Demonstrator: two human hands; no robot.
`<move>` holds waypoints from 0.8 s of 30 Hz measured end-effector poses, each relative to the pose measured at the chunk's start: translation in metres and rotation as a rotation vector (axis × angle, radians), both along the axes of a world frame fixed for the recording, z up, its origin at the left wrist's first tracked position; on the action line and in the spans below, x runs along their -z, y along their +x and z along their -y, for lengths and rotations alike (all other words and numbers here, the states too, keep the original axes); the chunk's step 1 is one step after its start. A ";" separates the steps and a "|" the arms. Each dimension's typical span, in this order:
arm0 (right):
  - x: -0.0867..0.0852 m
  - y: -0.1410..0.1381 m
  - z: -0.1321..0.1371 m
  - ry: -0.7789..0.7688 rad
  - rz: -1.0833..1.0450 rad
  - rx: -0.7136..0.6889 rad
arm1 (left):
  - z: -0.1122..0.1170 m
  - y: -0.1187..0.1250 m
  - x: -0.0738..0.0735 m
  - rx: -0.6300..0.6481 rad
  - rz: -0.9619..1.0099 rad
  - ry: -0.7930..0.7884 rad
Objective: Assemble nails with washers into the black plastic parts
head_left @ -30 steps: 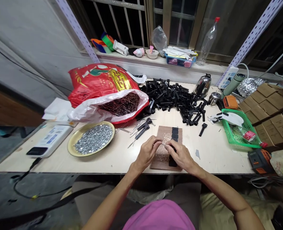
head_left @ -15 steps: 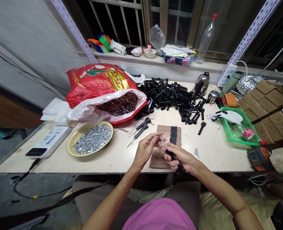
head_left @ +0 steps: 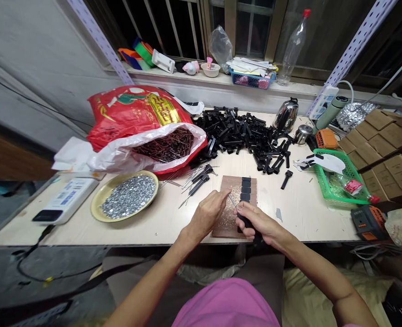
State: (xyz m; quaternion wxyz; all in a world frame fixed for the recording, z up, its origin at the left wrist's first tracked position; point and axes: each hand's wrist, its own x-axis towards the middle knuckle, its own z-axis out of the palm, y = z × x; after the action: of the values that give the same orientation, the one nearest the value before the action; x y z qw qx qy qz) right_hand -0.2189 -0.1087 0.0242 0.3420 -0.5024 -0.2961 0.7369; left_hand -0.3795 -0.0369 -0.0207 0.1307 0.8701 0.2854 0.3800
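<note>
My right hand (head_left: 260, 222) is closed around a black handle (head_left: 244, 220) with a thin metal rod (head_left: 232, 200) sticking out toward the upper left. My left hand (head_left: 209, 211) has its fingers curled together at the rod's far end; whatever is inside them is hidden. Both hands are above a brown board (head_left: 226, 229), which is sprinkled with pale specks and carries a column of dark rectangular pads (head_left: 246, 190). Left of the board lie several thin metal rods and black pieces (head_left: 199, 185).
A yellow dish (head_left: 95, 210) of small silvery metal pieces stands at left, before a red bag (head_left: 119, 116) full of dark brown rods. Black plastic parts (head_left: 241, 131) are heaped at the back. A green basket (head_left: 340, 196) and cardboard boxes (head_left: 381, 145) are at right.
My left hand has turned knuckles-up and its fingers have curled in at the rod's tip. The right hand keeps its hold on the black handle. The view has shifted slightly.
</note>
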 end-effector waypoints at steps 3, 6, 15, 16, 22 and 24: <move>0.009 0.001 -0.002 0.176 0.270 0.027 | 0.002 0.002 0.005 -0.054 -0.199 0.167; 0.014 0.002 -0.004 0.388 0.625 0.000 | 0.005 0.009 0.009 -0.132 -0.299 0.242; 0.011 -0.011 -0.005 0.550 1.545 -0.230 | 0.005 0.022 0.011 -0.301 -0.438 0.001; 0.012 -0.012 -0.005 0.565 1.597 -0.240 | 0.004 0.022 0.011 -0.302 -0.428 -0.064; 0.031 -0.009 -0.008 0.661 1.563 -0.213 | 0.002 0.024 0.005 -0.189 -0.229 -0.529; 0.036 -0.004 -0.007 0.671 1.492 -0.180 | 0.005 0.025 0.000 -0.113 -0.137 -0.617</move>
State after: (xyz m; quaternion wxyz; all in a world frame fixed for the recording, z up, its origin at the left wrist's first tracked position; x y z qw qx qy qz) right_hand -0.2233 -0.1020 -0.0116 0.1271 -0.7053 -0.6893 0.1062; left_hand -0.3547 -0.0415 -0.0204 0.3474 0.7959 0.4431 0.2227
